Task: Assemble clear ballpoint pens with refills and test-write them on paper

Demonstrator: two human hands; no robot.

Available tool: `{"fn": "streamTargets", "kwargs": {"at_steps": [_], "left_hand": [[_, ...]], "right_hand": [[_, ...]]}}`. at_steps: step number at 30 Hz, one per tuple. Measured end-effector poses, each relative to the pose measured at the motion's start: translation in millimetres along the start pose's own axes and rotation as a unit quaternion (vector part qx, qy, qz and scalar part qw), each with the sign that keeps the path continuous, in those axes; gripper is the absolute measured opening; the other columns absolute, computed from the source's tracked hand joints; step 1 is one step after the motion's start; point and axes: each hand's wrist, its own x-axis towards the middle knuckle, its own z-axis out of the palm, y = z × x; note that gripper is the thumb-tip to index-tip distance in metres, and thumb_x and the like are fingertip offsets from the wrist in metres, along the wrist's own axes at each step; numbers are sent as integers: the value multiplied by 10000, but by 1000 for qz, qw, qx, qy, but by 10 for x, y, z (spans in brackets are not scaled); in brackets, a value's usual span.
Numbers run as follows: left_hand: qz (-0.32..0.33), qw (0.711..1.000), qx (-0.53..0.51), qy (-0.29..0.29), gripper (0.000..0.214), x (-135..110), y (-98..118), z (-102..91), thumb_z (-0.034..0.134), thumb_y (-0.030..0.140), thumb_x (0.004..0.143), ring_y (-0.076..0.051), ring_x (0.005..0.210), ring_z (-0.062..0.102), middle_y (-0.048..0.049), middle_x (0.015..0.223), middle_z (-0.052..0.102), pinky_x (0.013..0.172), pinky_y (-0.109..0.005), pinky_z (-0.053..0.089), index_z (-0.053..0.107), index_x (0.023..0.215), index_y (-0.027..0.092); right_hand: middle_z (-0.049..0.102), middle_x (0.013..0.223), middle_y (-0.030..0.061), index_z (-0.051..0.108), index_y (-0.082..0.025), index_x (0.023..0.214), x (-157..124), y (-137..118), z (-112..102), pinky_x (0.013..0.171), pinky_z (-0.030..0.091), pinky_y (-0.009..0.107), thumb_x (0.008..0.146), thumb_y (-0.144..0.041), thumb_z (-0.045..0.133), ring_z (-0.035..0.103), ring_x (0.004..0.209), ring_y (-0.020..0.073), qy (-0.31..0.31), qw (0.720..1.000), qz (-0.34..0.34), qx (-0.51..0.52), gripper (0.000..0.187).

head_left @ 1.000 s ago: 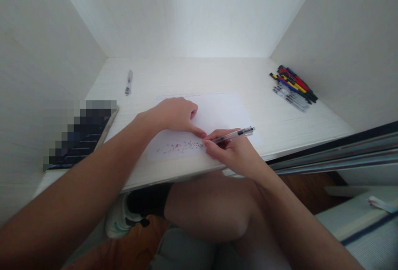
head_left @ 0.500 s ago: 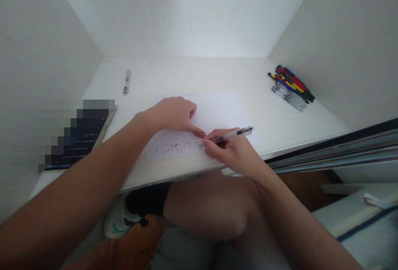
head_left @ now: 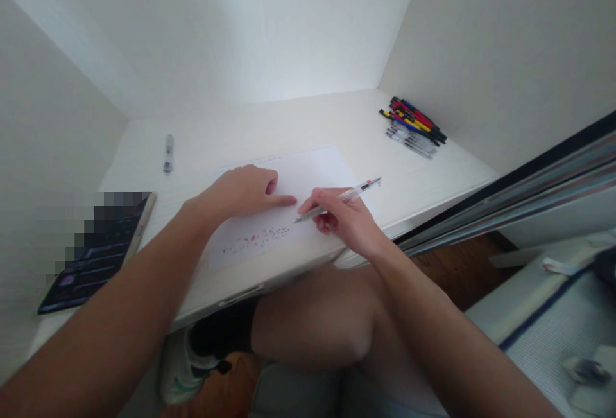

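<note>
A sheet of white paper (head_left: pixel 310 171) lies on the desk, with small dark and pink marks scattered along its near edge and faint writing at its far edge. My left hand (head_left: pixel 245 192) rests palm down on the paper, thumb stretched to the right and apart from the curled fingers, holding nothing. In my right hand (head_left: pixel 339 212) is a clear gel pen (head_left: pixel 353 192), gripped in a writing hold and tilted. Its tip points at the paper just right of the marks; whether it touches, I cannot tell.
Another clear pen (head_left: pixel 168 155) lies at the desk's left. A pile of coloured pens (head_left: pixel 418 121) and several clear pens (head_left: pixel 411 140) sit at the right. A dark-screened device (head_left: pixel 103 264), partly blurred out, stands by my left forearm. White walls enclose the desk (head_left: pixel 269 126).
The view has tilted and shifted. My right hand has drawn the pen slightly away from the marks and my left thumb, so the pen tip now shows. The left hand stays on the paper.
</note>
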Motion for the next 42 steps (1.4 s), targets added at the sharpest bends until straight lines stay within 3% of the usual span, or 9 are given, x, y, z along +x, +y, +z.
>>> {"fn": "streamTargets", "kwargs": {"at_steps": [4, 6, 10, 13, 22, 27, 31, 36, 42], "left_hand": [[6, 1000, -3, -3, 608, 16, -12, 16, 495, 826, 851, -228, 664, 571, -88, 776, 701, 605, -338, 302, 598, 789, 230], [6, 1000, 0, 0, 592, 25, -20, 27, 485, 803, 870, -225, 664, 570, -87, 782, 704, 602, -337, 302, 598, 792, 228], [12, 1000, -2, 13, 543, 36, -46, 46, 489, 744, 891, -226, 661, 562, -82, 784, 702, 600, -348, 305, 585, 760, 226], [17, 1000, -8, 23, 520, 39, -65, 53, 505, 719, 891, -230, 656, 558, -77, 752, 686, 605, -357, 307, 565, 725, 231], [20, 999, -20, 36, 478, 52, -90, 73, 540, 679, 889, -227, 649, 566, -63, 728, 677, 614, -353, 320, 584, 723, 232], [50, 992, -62, 99, 457, 28, -51, 35, 569, 646, 899, -204, 654, 565, -41, 715, 663, 622, -328, 338, 636, 754, 218], [89, 970, -157, 163, 489, 14, 95, 10, 569, 636, 933, -154, 574, 477, 17, 588, 547, 581, -299, 322, 607, 705, 205], [167, 949, -232, 136, 497, 58, 285, -11, 526, 594, 997, -130, 586, 463, 30, 610, 536, 572, -275, 335, 608, 717, 192], [126, 944, -198, 234, 516, 86, 363, 178, 595, 545, 978, -110, 528, 408, 45, 542, 480, 555, -288, 281, 468, 623, 193]], "right_hand": [[493, 604, -25, 670, -166, 755, 8, -64, 43, 425, 226, 251, 920, -497, 629, 381, 469, 81, 69, 981, 43, 174, 372], [503, 620, -54, 670, -181, 943, -12, -91, 81, 401, 190, 231, 876, -439, 687, 342, 433, 66, 88, 976, 54, 192, 268], [575, 620, -101, 355, -250, 1559, -62, -103, 109, 378, 257, 201, 819, -402, 808, 369, 392, 77, 150, 980, 46, 126, 880], [637, 643, -85, 150, -277, 1667, -84, -93, 70, 368, 307, 200, 784, -406, 854, 426, 394, 94, 179, 980, 30, 83, 1137], [603, 524, -77, 489, -242, 1438, 26, -65, -59, 364, 318, 204, 838, -282, 695, 452, 373, 114, 203, 977, -18, 54, 636], [571, 492, -97, 502, -240, 1314, 147, -65, -64, 403, 320, 203, 817, -226, 626, 474, 380, 117, 246, 967, -41, 41, 513], [572, 488, -99, 476, -228, 1315, 311, -107, -113, 417, 343, 223, 830, -199, 573, 497, 401, 137, 269, 961, -68, 3, 496], [658, 619, -66, 371, -220, 1497, 716, -100, -136, 534, 471, 285, 890, -243, 589, 609, 505, 165, 265, 958, -104, -32, 645], [722, 740, -17, 353, -257, 1540, 896, -11, -36, 624, 536, 341, 940, -364, 651, 684, 601, 191, 282, 951, -120, -38, 678]]}}
